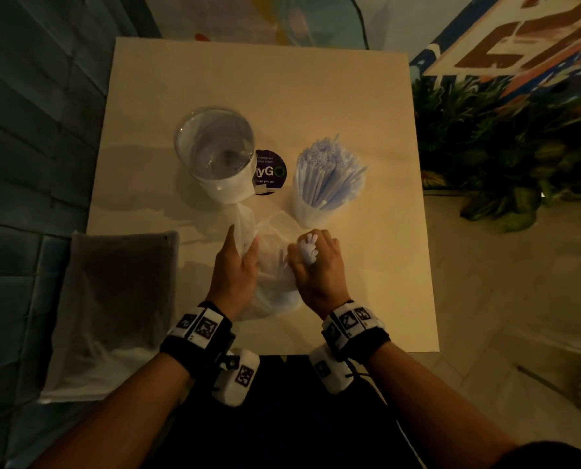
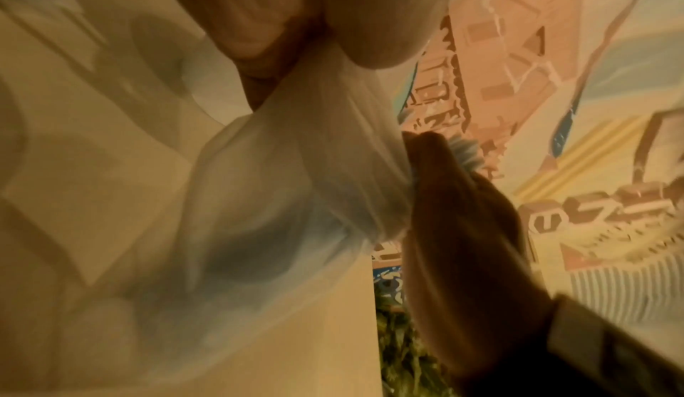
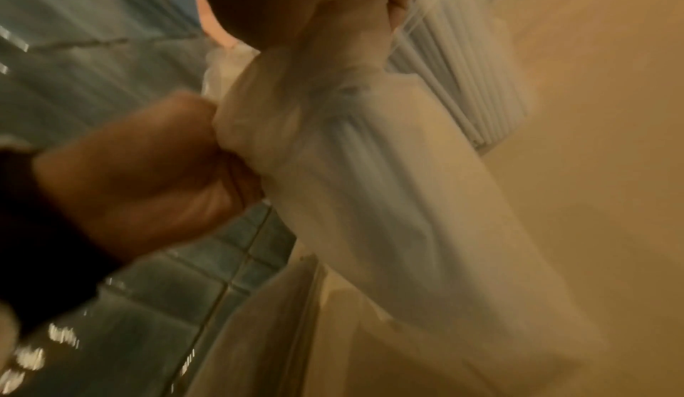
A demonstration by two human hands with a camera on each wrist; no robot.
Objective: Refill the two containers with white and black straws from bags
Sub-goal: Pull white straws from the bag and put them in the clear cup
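Left hand (image 1: 236, 265) pinching bag (image 1: 272, 265), right hand (image 1: 316, 262) fisted round straws (image 1: 308, 247)

Forearms: bare.
Wrists: black straps (image 1: 194, 343) with white marker-printed blocks (image 1: 351, 321).
Cameras: white housings (image 1: 236, 377) under each wrist.

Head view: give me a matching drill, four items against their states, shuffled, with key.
Items:
1. left container
2. right container
3. right hand
4. left hand

States:
A. grips a bunch of white straws
B. packed with white straws
C. holds no straws
D. holds the thin plastic bag

Pairs: 1-C, 2-B, 3-A, 4-D
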